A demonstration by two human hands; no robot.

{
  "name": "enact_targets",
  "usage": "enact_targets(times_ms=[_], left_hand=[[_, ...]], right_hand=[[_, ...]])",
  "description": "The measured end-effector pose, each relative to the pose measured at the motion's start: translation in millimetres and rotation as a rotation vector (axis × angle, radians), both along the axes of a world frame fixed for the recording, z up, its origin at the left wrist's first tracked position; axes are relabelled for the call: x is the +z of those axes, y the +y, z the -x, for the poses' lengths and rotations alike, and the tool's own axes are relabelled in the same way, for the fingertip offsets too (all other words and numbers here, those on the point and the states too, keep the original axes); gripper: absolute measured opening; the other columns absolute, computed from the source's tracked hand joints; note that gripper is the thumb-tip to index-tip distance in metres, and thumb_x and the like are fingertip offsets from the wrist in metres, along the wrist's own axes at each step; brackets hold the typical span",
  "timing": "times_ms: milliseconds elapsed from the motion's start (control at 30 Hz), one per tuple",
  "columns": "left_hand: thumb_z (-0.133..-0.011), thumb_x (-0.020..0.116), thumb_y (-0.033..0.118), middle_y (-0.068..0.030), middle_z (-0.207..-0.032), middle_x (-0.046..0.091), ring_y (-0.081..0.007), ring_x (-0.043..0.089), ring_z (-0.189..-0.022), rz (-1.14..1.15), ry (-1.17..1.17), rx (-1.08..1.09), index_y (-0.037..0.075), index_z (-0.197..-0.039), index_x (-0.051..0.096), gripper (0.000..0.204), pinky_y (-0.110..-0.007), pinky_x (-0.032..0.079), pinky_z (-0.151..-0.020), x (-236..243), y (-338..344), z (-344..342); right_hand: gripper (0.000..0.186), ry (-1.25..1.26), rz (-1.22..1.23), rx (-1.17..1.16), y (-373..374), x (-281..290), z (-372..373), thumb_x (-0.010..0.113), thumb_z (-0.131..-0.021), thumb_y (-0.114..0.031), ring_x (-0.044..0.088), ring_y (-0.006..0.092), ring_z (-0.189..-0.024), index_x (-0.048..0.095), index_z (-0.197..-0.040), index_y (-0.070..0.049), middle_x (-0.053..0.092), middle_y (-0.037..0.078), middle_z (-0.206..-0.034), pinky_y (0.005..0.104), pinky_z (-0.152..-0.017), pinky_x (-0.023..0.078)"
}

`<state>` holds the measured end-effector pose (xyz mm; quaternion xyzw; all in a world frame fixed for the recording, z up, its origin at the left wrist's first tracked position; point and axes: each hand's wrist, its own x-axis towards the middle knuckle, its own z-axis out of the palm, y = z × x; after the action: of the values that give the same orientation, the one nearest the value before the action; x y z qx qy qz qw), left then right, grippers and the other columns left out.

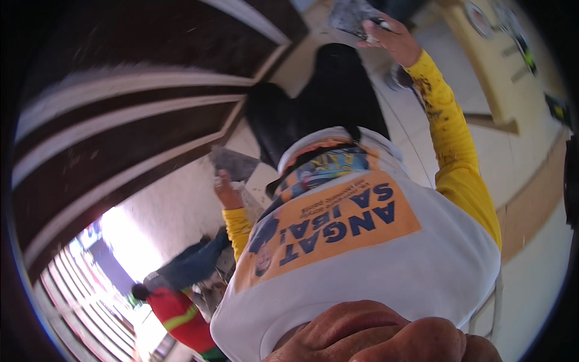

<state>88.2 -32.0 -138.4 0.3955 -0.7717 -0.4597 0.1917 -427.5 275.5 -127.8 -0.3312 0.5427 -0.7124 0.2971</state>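
My right hand (pixel 393 41) is out to the far right, its sleeve yellow and stained dark. The fingers close around a dark handle-like part beside a flat grey plate (pixel 351 16), smeared and trowel-like, near the top edge. Lower and to the left, my left hand (pixel 228 192) is closed at a second grey flat plate (pixel 234 164). That hand's grip is partly hidden, and the exact kind of plate cannot be made out. Between the hands are my dark-trousered legs (pixel 329 90) and my white shirt (pixel 374 259) with an orange print.
Dark brown panels (pixel 139 42) with pale trim stand close on my left. A cream-coloured frame (pixel 476 66) rises on the right above pale floor tiles (pixel 416 145). A person in a red top (pixel 172 311) with a yellow stripe is at lower left, near bright bars (pixel 78 301).
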Motion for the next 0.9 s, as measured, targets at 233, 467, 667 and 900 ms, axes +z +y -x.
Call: enact_targets(times_ms=[233, 467, 667, 900], left_hand=[[-0.094, 0.051, 0.025, -0.0066, -0.128, 0.059, -0.0259, 0.054, -0.12, -1.186, 0.625, -0.105, 0.012, -0.133, 0.051, 0.041, -0.048, 0.037, -0.106, 68, 39, 167], [-0.091, 0.053, 0.017, -0.0113, -0.132, 0.056, -0.0291, 0.05, -0.125, -1.798, 0.598, -0.407, 0.008, -0.128, 0.055, 0.039, -0.049, 0.035, -0.109, 54, 112, 284], [-0.094, 0.054, 0.025, -0.0118, -0.137, 0.052, -0.0281, 0.047, -0.128, -1.652, 0.474, -0.302, 0.006, -0.13, 0.052, 0.04, -0.047, 0.032, -0.111, 60, 146, 287], [-0.093, 0.057, 0.025, -0.0105, -0.127, 0.059, -0.026, 0.054, -0.119, -1.383, 0.525, -0.289, 0.004, -0.126, 0.054, 0.039, -0.045, 0.037, -0.108, 59, 148, 288]], right_hand=[[0.046, -0.751, 0.282, -0.58, 124, 7, -103, 0.05, -0.099, -0.033, 0.057, 0.0269, -0.115, 0.047, -0.131, -0.001, 0.06, 0.012, -0.124, 0.0419, -0.094, 0.048], [0.045, -0.936, 0.592, -0.482, 13, 11, -141, 0.046, -0.099, -0.04, 0.053, 0.0249, -0.119, 0.049, -0.126, -0.003, 0.057, 0.011, -0.127, 0.0401, -0.105, 0.038], [0.048, -1.214, 0.668, -0.218, 5, 0, -142, 0.045, -0.1, -0.04, 0.05, 0.0258, -0.123, 0.048, -0.129, -0.003, 0.055, 0.01, -0.131, 0.0409, -0.107, 0.035], [0.044, 0.553, -0.155, -0.369, 37, -65, -143, 0.053, -0.097, -0.033, 0.045, 0.033, -0.127, 0.053, -0.125, 0.001, 0.052, 0.019, -0.134, 0.0446, -0.108, 0.031]])
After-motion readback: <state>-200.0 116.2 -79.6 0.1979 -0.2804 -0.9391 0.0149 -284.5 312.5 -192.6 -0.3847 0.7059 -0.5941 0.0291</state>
